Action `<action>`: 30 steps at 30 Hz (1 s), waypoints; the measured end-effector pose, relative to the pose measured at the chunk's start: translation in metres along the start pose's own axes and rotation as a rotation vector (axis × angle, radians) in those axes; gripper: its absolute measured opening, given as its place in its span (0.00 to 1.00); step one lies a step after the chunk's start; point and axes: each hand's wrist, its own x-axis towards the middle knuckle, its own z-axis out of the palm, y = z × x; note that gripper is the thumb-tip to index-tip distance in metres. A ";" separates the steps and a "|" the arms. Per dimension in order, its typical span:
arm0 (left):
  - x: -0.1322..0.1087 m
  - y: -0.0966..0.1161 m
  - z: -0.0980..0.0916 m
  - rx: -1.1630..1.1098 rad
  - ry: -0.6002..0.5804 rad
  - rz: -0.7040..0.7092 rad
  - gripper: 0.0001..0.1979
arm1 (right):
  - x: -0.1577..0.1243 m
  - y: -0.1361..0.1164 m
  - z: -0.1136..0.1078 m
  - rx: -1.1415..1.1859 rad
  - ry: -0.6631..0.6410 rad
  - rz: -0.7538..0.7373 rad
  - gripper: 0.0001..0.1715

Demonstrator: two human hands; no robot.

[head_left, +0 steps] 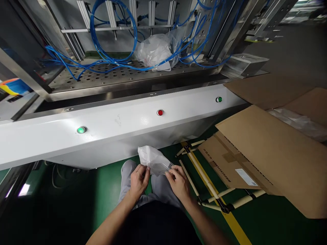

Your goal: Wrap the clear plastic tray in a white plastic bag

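A panel (114, 136) is running across the front, with tubing (107, 60) and a bag (153, 51) lying on a perforated shelf (76, 80) behind it. Cardboard (265, 160) is lying on the floor (112, 190) to the right, just beside a pipe frame (204, 177). Below the panel, a plastic sheet (152, 158) is sitting between the left hand (139, 180) and right hand (178, 183).

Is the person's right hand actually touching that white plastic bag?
Touching: the head view shows the right hand pinching the crumpled white plastic bag at its lower edge.
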 end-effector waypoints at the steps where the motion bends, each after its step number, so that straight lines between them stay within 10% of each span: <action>1: -0.001 -0.001 0.002 0.013 0.030 -0.015 0.17 | 0.000 -0.001 0.001 -0.026 0.000 -0.031 0.25; 11: -0.013 -0.009 0.010 0.044 0.057 0.029 0.13 | 0.000 0.004 -0.002 -0.102 0.056 -0.059 0.24; 23: -0.035 -0.008 0.022 -0.005 -0.142 0.269 0.06 | -0.008 -0.021 0.042 0.872 -0.138 0.802 0.35; 30: -0.041 -0.018 0.013 -0.003 -0.099 0.147 0.06 | -0.014 -0.026 0.057 1.054 0.073 0.824 0.37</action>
